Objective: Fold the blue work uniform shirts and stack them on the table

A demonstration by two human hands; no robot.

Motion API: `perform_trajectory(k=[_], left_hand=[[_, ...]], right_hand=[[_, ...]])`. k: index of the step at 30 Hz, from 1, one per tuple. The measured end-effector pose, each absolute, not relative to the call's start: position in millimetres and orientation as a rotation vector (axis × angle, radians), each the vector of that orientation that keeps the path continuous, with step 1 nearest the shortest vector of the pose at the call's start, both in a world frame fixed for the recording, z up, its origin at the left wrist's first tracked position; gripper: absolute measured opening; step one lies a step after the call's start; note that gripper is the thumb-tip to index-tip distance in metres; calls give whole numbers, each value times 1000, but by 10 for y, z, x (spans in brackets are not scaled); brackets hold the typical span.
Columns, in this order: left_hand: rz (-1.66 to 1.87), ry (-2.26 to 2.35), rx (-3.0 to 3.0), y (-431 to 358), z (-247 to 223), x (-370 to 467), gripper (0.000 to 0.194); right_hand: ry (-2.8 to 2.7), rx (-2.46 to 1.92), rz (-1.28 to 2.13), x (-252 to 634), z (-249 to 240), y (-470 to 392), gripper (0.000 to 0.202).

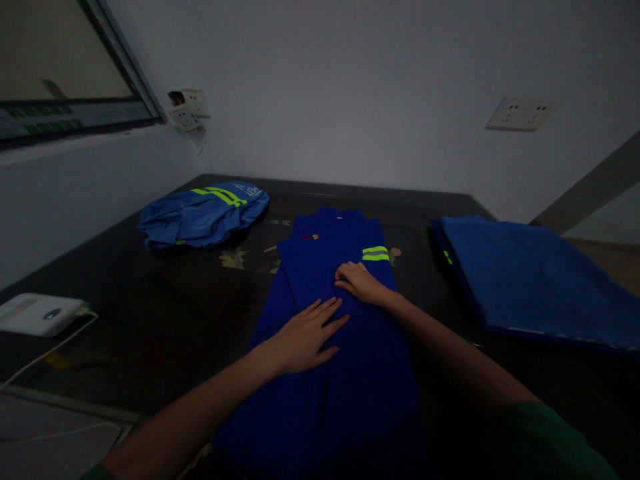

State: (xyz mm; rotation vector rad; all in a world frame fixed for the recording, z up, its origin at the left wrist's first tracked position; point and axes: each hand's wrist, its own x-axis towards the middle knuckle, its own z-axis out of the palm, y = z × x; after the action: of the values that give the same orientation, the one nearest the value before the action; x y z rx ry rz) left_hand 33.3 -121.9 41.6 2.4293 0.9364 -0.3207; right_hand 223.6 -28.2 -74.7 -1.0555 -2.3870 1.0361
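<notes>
The blue work jacket (pixel 373 333) lies lengthwise on the dark counter (pixel 165 333), directly in front of the person, its collar (pixel 340 215) toward the wall and its lower part running out of view. The left hand (pixel 307 337) rests on the cloth with its grip apart, fingers spread and palm down. The right hand (pixel 361 280) curls over the front, just below and inward of the reflective band (pixel 376 253); whether its grip is together on a pinch of fabric I cannot tell.

The step looks like flattening and straightening the front. To do it well, the left palm should press lightly as an anchor while the right fingertips draw slack outward, away from the centre. Pulling too hard could skew the collar or drag the whole jacket across the smooth-looking counter.
</notes>
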Motion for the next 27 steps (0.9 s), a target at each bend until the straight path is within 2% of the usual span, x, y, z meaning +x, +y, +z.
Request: perform_trajectory(k=[5,10,17,27], left_hand=[[-315,957,2443,-1236,429,360,60],[-243,1044,2484,-1260,365,423,50],[-285,971,2463,-1328,287,394,66],[-303,944,2386,-1297,344,368,68]], right_hand=[[-2249,-1145,990,2245,-752,-294,22],[-2027,-1135,990,2255,-646,-266,30],[-2376,-1260,809,2030,-689,-365,48],[-2413,-1326,794,1989,-712,-319,47]])
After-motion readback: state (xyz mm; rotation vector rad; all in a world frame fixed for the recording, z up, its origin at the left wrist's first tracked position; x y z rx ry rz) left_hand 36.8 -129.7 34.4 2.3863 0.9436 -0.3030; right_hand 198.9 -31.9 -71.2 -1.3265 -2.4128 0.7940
